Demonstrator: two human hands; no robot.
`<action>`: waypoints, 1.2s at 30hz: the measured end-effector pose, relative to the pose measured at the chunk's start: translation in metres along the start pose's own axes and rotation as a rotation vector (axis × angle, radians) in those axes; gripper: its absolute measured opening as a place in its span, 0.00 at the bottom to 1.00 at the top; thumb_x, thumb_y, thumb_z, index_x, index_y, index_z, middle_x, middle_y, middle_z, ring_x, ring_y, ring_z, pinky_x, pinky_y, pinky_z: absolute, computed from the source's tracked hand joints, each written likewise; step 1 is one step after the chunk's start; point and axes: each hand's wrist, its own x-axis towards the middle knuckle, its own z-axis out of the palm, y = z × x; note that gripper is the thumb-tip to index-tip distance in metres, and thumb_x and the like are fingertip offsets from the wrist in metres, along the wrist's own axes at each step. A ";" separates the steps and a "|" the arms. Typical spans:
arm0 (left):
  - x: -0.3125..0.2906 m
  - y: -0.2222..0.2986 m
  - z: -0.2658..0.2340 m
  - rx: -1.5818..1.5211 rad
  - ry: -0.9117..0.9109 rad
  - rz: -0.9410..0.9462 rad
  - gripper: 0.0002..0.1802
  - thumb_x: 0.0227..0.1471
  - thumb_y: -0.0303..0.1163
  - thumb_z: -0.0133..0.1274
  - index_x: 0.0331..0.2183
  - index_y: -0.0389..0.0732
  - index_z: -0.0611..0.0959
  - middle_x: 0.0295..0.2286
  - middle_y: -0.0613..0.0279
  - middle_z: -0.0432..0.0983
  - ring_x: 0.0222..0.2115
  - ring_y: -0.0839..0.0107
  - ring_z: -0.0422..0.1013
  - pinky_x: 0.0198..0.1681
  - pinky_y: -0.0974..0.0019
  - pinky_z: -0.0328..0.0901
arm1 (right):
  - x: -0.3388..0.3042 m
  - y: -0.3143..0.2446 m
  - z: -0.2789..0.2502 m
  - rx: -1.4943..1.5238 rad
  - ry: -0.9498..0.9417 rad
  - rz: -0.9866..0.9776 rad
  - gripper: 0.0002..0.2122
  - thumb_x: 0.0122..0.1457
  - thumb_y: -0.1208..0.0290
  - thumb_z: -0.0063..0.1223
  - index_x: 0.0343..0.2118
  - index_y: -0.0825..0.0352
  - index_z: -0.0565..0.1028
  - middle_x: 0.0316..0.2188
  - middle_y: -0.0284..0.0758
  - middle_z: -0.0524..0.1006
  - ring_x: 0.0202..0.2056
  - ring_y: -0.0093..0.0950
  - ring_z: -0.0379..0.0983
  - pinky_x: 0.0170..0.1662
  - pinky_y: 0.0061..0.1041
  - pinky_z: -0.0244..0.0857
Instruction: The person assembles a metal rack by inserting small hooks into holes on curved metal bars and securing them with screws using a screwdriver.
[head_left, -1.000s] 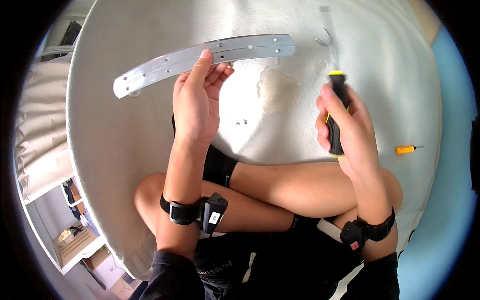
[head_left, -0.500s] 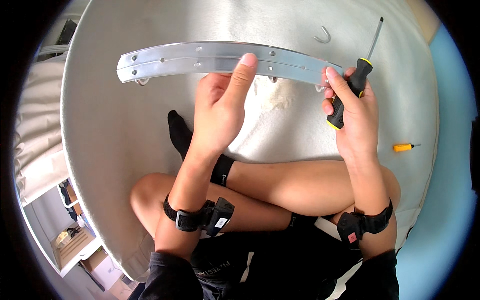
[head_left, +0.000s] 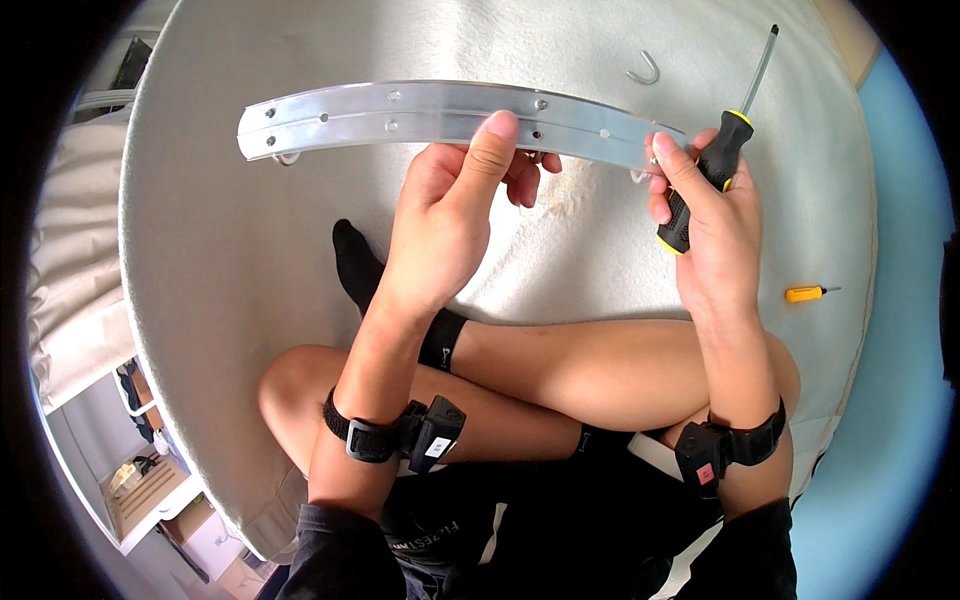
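Note:
A long silvery metal hook rail (head_left: 450,112), with holes along it and hooks partly visible behind its lower edge, is held up across my front. My left hand (head_left: 450,215) grips it near the middle, thumb on the face and fingers behind, the fingertips showing below the edge by a hole. At the rail's right end, my right hand (head_left: 715,210) pinches it between thumb and fingers. That same hand also keeps a black and yellow screwdriver (head_left: 722,155) against its palm, the blade pointing up and away.
A loose metal hook (head_left: 648,68) lies on the pale padded surface (head_left: 230,250) beyond the rail. A small yellow screwdriver (head_left: 805,294) rests at the right. My crossed legs (head_left: 560,370) are close below the hands. Shelves (head_left: 150,495) stand beyond the left edge.
My left fingers have come into sight below the rail, around the hook near its middle. The screwdriver has shifted slightly right with my right hand. The rail has barely moved.

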 end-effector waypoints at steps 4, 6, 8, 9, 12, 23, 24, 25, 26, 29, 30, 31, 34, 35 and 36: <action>0.000 0.001 0.001 -0.021 -0.003 -0.026 0.27 0.61 0.47 0.43 0.25 0.34 0.80 0.21 0.67 0.73 0.23 0.79 0.63 0.32 0.74 0.59 | 0.002 -0.003 -0.002 -0.018 0.001 -0.040 0.15 0.50 0.76 0.63 0.34 0.66 0.65 0.22 0.30 0.68 0.22 0.20 0.69 0.21 0.18 0.60; -0.001 0.000 -0.001 -0.054 -0.035 -0.034 0.23 0.62 0.43 0.43 0.29 0.33 0.80 0.26 0.61 0.75 0.25 0.76 0.64 0.33 0.72 0.60 | 0.003 -0.003 -0.003 -0.019 0.007 -0.042 0.15 0.50 0.76 0.64 0.34 0.66 0.65 0.22 0.31 0.68 0.22 0.20 0.69 0.21 0.18 0.60; -0.001 0.001 -0.002 -0.070 -0.050 -0.038 0.20 0.62 0.41 0.44 0.31 0.33 0.80 0.28 0.58 0.76 0.26 0.75 0.65 0.33 0.71 0.61 | 0.002 -0.003 -0.003 -0.033 0.007 -0.032 0.14 0.51 0.75 0.63 0.34 0.65 0.65 0.24 0.32 0.71 0.23 0.20 0.68 0.21 0.18 0.59; -0.001 0.002 -0.002 -0.070 -0.048 -0.039 0.20 0.62 0.41 0.44 0.30 0.34 0.80 0.28 0.58 0.76 0.26 0.75 0.65 0.33 0.71 0.61 | 0.001 -0.003 -0.003 -0.046 0.003 -0.019 0.13 0.52 0.74 0.62 0.33 0.64 0.65 0.26 0.34 0.72 0.24 0.19 0.67 0.22 0.17 0.59; 0.000 0.002 -0.003 -0.091 -0.048 -0.032 0.19 0.61 0.40 0.44 0.30 0.35 0.80 0.28 0.57 0.77 0.26 0.75 0.65 0.33 0.71 0.61 | 0.000 -0.003 -0.003 -0.057 -0.005 -0.012 0.12 0.54 0.73 0.61 0.33 0.63 0.66 0.28 0.35 0.74 0.25 0.19 0.67 0.22 0.16 0.59; 0.004 -0.003 -0.014 -0.058 0.099 -0.088 0.24 0.57 0.47 0.51 0.20 0.36 0.81 0.19 0.65 0.73 0.23 0.80 0.61 0.29 0.75 0.57 | 0.002 -0.006 -0.005 0.029 -0.024 0.087 0.13 0.53 0.71 0.61 0.34 0.68 0.67 0.26 0.34 0.73 0.26 0.23 0.70 0.24 0.18 0.60; 0.005 -0.002 -0.013 -0.014 0.101 -0.088 0.24 0.56 0.47 0.52 0.21 0.35 0.81 0.19 0.66 0.73 0.23 0.80 0.62 0.29 0.74 0.59 | 0.002 -0.004 -0.006 0.041 -0.017 0.090 0.13 0.53 0.71 0.61 0.33 0.68 0.67 0.26 0.35 0.73 0.26 0.23 0.70 0.24 0.18 0.60; 0.005 -0.001 -0.013 0.030 0.103 -0.088 0.24 0.56 0.46 0.52 0.21 0.35 0.81 0.19 0.66 0.73 0.24 0.80 0.63 0.29 0.74 0.60 | 0.003 -0.003 -0.007 0.053 -0.010 0.094 0.12 0.54 0.71 0.61 0.33 0.68 0.67 0.25 0.35 0.73 0.26 0.23 0.71 0.24 0.19 0.61; 0.006 0.000 -0.013 0.074 0.105 -0.088 0.24 0.56 0.46 0.53 0.21 0.34 0.81 0.19 0.66 0.73 0.24 0.79 0.64 0.30 0.73 0.61 | 0.005 -0.001 -0.010 0.064 -0.002 0.084 0.12 0.54 0.71 0.60 0.33 0.68 0.68 0.25 0.35 0.73 0.26 0.23 0.71 0.24 0.19 0.61; 0.003 -0.010 -0.038 0.885 -0.128 -0.184 0.13 0.49 0.37 0.57 0.27 0.35 0.82 0.23 0.55 0.77 0.26 0.63 0.73 0.32 0.63 0.67 | 0.012 -0.004 -0.022 0.069 0.026 0.079 0.11 0.54 0.71 0.60 0.32 0.67 0.68 0.26 0.35 0.73 0.27 0.24 0.71 0.24 0.20 0.61; 0.002 -0.013 -0.043 1.143 -0.209 -0.236 0.11 0.47 0.35 0.58 0.28 0.36 0.82 0.25 0.52 0.78 0.27 0.59 0.74 0.33 0.61 0.67 | 0.012 -0.005 -0.021 0.062 0.042 0.069 0.11 0.54 0.71 0.60 0.32 0.67 0.68 0.26 0.35 0.72 0.27 0.24 0.72 0.24 0.20 0.61; -0.002 -0.020 -0.047 1.152 -0.213 -0.280 0.10 0.46 0.34 0.58 0.28 0.36 0.83 0.26 0.51 0.78 0.28 0.57 0.74 0.33 0.60 0.67 | 0.011 -0.005 -0.020 0.061 0.052 0.063 0.11 0.54 0.72 0.60 0.32 0.67 0.68 0.26 0.35 0.72 0.28 0.24 0.72 0.24 0.20 0.61; -0.007 -0.038 -0.052 1.185 -0.240 -0.354 0.08 0.43 0.31 0.57 0.28 0.37 0.83 0.27 0.49 0.78 0.31 0.53 0.74 0.35 0.58 0.67 | 0.011 -0.005 -0.018 0.062 0.055 0.053 0.11 0.54 0.72 0.61 0.32 0.67 0.68 0.27 0.35 0.72 0.29 0.25 0.73 0.24 0.20 0.61; -0.008 -0.041 -0.051 1.206 -0.254 -0.345 0.07 0.44 0.30 0.57 0.27 0.37 0.83 0.27 0.49 0.78 0.31 0.53 0.74 0.35 0.58 0.67 | 0.011 -0.005 -0.018 0.063 0.051 0.052 0.11 0.54 0.72 0.61 0.32 0.67 0.68 0.28 0.35 0.72 0.29 0.26 0.73 0.24 0.20 0.60; -0.008 -0.043 -0.048 1.223 -0.272 -0.333 0.07 0.44 0.30 0.57 0.27 0.37 0.83 0.26 0.50 0.78 0.31 0.54 0.74 0.36 0.58 0.67 | 0.011 -0.005 -0.018 0.062 0.052 0.059 0.11 0.53 0.72 0.61 0.32 0.67 0.68 0.28 0.35 0.72 0.29 0.26 0.73 0.24 0.20 0.60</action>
